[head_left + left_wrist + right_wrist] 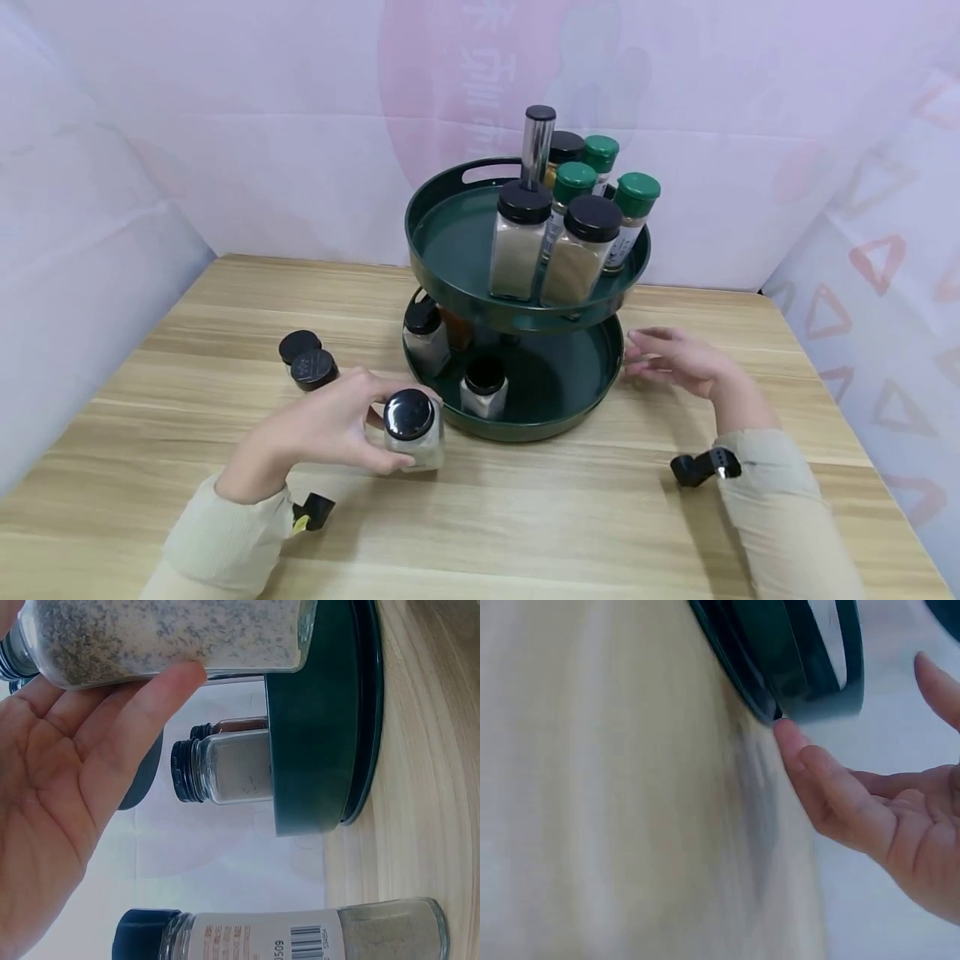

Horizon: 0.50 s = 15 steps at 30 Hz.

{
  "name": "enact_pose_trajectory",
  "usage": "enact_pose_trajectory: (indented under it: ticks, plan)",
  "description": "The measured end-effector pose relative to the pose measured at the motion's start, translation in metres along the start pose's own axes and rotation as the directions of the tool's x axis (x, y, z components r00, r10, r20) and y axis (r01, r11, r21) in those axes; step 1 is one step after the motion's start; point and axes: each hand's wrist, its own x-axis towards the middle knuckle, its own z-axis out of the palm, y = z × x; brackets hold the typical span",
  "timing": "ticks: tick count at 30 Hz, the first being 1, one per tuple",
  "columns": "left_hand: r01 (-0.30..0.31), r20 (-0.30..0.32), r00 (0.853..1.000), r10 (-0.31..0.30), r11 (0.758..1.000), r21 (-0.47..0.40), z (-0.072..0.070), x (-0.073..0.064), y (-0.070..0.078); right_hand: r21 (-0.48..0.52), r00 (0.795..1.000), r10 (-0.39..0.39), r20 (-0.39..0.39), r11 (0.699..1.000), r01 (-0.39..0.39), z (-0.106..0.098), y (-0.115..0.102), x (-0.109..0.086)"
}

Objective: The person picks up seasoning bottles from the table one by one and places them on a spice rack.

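Note:
My left hand [326,423] grips a square glass spice jar [426,446] with a shiny black lid, just in front of the two-tier dark green turntable. Pale, dark-flecked seasoning fills the jar in the left wrist view. On the lower tier [558,375] stand a grey-filled jar [426,343], a second jar [483,400] nearer the front, and a reddish one [456,329] partly hidden. My right hand [682,362] is at the lower tier's right side, its fingers loosely bent and fingertips at the rim; the right wrist view shows it holding nothing.
The upper tier [453,229] overhangs the lower one and carries several black- and green-lidded jars around a metal post [537,146]. Two black-capped bottles [313,369] stand left of the turntable on the wooden table [525,517]. Pale printed sheets [300,167] enclose the back and sides.

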Motion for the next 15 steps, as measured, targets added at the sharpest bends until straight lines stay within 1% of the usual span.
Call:
enact_pose_trajectory:
  ticks: [3, 7, 12, 15]
  plan:
    - [-0.012, -0.001, 1.000, 0.012, 1.000, -0.010, -0.001, -0.002, -0.001, 0.044, 1.000, 0.007, 0.000, 0.999, -0.007, -0.012, -0.004, 0.013]
    - [-0.026, -0.006, 1.000, 0.026, 1.000, 0.008, -0.002, -0.002, -0.001, 0.077, 1.000, -0.002, 0.022, 0.997, 0.001, -0.021, -0.006, 0.023]
    - [-0.017, -0.008, 1.000, 0.018, 1.000, 0.024, -0.002, -0.002, 0.001, 0.113, 0.999, -0.020, 0.041, 0.994, 0.015, -0.023, -0.006, 0.034]
    - [-0.002, -0.004, 1.000, 0.003, 1.000, 0.022, -0.001, -0.002, 0.003, 0.131, 0.999, -0.025, 0.034, 0.991, 0.021, -0.020, -0.002, 0.040]
